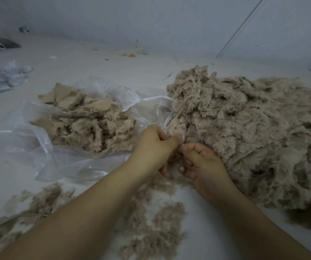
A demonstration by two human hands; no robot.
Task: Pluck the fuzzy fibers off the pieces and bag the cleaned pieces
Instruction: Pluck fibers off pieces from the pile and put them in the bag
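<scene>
A fuzzy piece (177, 136) is pinched between both hands (179, 152), just beside the bag (44, 145), nearer the left hand (153, 147).

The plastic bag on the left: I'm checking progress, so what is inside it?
The clear plastic bag holds a heap of tan fabric pieces, some showing smooth backing, some fuzzy. Pieces at the bottom are covered by those on top, so the count cannot be told.

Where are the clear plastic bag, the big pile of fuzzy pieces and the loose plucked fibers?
clear plastic bag (44, 147): head view, on its near bare film.
big pile of fuzzy pieces (254, 132): head view, on the pile's middle.
loose plucked fibers (156, 226): head view, on the clump between the forearms.
</scene>
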